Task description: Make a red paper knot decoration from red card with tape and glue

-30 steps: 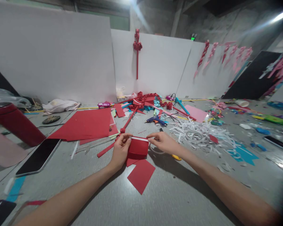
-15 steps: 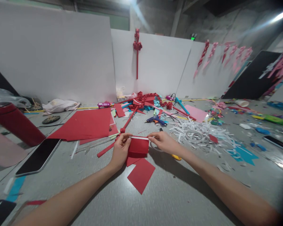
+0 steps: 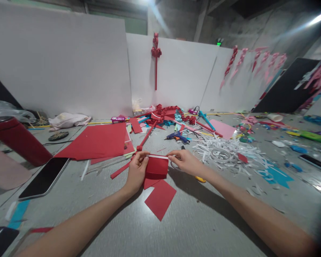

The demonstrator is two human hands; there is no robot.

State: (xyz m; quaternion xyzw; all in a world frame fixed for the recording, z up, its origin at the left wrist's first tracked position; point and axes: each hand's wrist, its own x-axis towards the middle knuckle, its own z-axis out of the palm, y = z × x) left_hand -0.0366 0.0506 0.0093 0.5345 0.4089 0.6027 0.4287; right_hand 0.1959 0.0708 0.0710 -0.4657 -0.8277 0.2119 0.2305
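Between my hands is a small piece of red paper (image 3: 156,167), bent into a curve, with a white strip (image 3: 157,156) along its upper edge. My left hand (image 3: 137,168) pinches its left end between thumb and fingers. At the upper right corner, my right hand (image 3: 186,160) has thumb and fingertips closed on the edge. Below the held piece, a red paper rectangle (image 3: 160,200) lies flat on the grey table, overlapping another red scrap. A red paper stick (image 3: 147,137) lies just beyond my left hand.
A large red sheet (image 3: 96,141), a phone (image 3: 44,178) and a red tumbler (image 3: 21,141) are at the left. Beyond my hands lie a blue glue gun (image 3: 176,137) and paper scraps. White strips surround a tape roll (image 3: 220,154) at the right. White panels (image 3: 173,71) stand behind.
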